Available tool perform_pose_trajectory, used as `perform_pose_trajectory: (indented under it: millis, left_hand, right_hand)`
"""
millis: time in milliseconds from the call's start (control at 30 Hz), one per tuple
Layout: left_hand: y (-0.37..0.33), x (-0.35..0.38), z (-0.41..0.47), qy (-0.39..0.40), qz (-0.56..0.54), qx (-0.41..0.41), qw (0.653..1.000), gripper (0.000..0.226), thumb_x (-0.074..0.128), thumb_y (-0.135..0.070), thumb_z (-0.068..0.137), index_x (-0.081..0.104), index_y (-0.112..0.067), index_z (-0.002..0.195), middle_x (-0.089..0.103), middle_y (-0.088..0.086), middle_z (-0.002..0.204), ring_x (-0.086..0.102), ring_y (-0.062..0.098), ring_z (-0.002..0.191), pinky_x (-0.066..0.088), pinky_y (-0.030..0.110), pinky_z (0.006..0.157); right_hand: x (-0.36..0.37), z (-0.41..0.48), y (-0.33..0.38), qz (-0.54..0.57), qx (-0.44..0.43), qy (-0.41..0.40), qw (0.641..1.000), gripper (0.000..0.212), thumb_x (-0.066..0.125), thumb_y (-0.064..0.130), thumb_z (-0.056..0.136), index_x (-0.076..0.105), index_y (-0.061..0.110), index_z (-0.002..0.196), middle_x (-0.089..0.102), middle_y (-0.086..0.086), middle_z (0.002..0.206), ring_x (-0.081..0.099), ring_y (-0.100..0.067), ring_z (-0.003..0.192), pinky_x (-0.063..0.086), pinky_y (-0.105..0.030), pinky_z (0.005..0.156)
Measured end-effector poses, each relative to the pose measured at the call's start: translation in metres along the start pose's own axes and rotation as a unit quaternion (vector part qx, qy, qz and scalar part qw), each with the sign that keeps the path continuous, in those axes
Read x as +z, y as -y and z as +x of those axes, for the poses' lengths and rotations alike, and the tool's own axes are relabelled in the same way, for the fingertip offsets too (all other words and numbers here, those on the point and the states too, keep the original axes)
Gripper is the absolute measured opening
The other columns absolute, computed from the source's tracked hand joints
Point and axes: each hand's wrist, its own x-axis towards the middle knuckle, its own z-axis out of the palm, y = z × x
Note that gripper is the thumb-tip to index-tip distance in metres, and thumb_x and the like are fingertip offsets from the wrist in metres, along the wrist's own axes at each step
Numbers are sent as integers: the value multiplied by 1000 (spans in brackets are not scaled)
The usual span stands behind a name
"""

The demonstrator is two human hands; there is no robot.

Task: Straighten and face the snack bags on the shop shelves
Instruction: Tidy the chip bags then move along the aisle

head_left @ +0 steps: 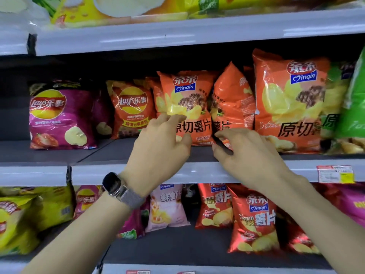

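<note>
Left grip [158,147] lies loose-fingered on the orange bag [189,99]; right grip [246,153] curls at the foot of the turned bag [231,103], hold unclear. Lay's bag [132,107] stands just left.

The left hand [158,143] covers the lower left corner of the middle orange bag [189,91]; the right hand [248,153] hides the foot of the tilted bag [233,103] at its 3 o'clock, and whether those fingertips [217,134] touch it cannot be told. The top-shelf bags [118,14] at 12 o'clock and the green bag [355,107] at 3 o'clock are cut by the edge. The price tag [335,174] print is too small to read; the yellow bags [23,220] at 8 o'clock are blurred
</note>
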Motion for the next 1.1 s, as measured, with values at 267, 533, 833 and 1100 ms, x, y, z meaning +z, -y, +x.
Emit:
perform_pose_trajectory:
  millis: [267,533,833,1100]
  left_hand:
    - [-90,46,-73,29,-80,58,995,41,47,-42,97,66,-32,132,72,-9,116,68,21,103,55,45,89]
    - [-206,182,-139,203,-146,95,964,38,41,-45,98,63,-35,127,72,-9,108,69,24,98,57,44,77]
    - [-298,354,-250,458,-209,103,858,22,49,-39,98,69,-28,98,69,-13,83,65,14,78,53,38,73]
    - [-324,437,-314,601,-106,148,778,33,48,-29,102,50,-9,76,46,5,65,44,22,58,31,39,56]
  right_hand:
    - [-36,-100,-70,8,8,-109,994,32,54,44,92,71,28,114,72,9,109,61,-14,102,50,-33,72]
    - [-39,-238,-197,-18,189,-5,982,34,50,49,93,71,31,114,72,7,103,70,-27,89,55,-39,63]
    - [-21,-408,-308,-5,462,207,862,34,54,56,97,65,31,118,70,2,118,65,-30,109,55,-41,83]
    - [-5,-490,-356,44,591,279,756,44,51,53,99,60,33,138,67,11,134,62,-18,123,49,-34,99]
